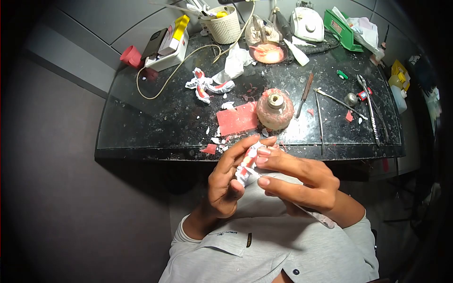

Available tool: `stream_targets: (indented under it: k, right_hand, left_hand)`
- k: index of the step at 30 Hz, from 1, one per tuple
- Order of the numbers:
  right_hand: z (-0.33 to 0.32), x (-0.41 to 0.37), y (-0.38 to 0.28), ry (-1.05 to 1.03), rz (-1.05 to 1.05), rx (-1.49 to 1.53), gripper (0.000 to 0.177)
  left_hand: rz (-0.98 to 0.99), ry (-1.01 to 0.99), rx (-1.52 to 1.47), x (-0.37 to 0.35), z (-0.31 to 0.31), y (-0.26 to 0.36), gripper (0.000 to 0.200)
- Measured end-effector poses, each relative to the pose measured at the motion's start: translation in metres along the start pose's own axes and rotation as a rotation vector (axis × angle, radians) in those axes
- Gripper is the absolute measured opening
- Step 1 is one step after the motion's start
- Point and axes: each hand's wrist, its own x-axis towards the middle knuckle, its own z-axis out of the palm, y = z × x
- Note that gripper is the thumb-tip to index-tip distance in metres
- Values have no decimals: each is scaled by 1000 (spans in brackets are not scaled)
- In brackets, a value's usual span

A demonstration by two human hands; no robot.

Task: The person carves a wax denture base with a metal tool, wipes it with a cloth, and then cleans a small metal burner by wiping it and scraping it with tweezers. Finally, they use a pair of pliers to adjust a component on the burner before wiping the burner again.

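Observation:
Close to my body, in front of the bench edge, my left hand (pixel 222 184) is closed around a white plaster dental cast (pixel 241 175) with red-pink wax on it. My right hand (pixel 302 181) grips a slim carving tool (pixel 323 219), whose pale tip meets the cast near the wax. The tool's handle sticks out below the right palm, and its middle is hidden by the fingers. Just beyond both hands stands a round glass spirit lamp (pixel 275 113) with a metal neck. Beside it lies a pink wax sheet (pixel 237 119).
On the black bench (pixel 141 122) sit more waxed casts (pixel 203 87), crumpled tissue (pixel 234 63) and a dish of pink wax (pixel 268 53). A wax knife (pixel 305 94) and metal tools (pixel 369 108) lie at right. A woven basket (pixel 222 26) and green bin (pixel 342 30) stand behind.

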Motion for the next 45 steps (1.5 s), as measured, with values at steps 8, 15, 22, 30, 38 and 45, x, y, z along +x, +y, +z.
stream_targets:
  k: [8, 15, 22, 30, 38, 45]
  right_hand:
    - [10, -5, 5, 7, -61, 12, 32]
    - [12, -4, 4, 13, -67, -24, 29]
    - [12, -5, 4, 17, -70, -54, 26]
    - [10, -5, 6, 2, -90, -75, 28]
    - [9, -3, 5, 8, -95, -74, 25]
    - [10, -5, 5, 14, -76, -61, 24]
  left_hand:
    - [6, -9, -14, 0, 0, -2, 92]
    - [26, -17, -27, 1, 0, -2, 90]
    - [44, 8, 30, 1, 1, -1, 86]
    - [25, -6, -1, 1, 1, -2, 84]
    - [-33, 13, -32, -2, 4, 4, 88]
    - [-65, 12, 5, -4, 1, 6, 90]
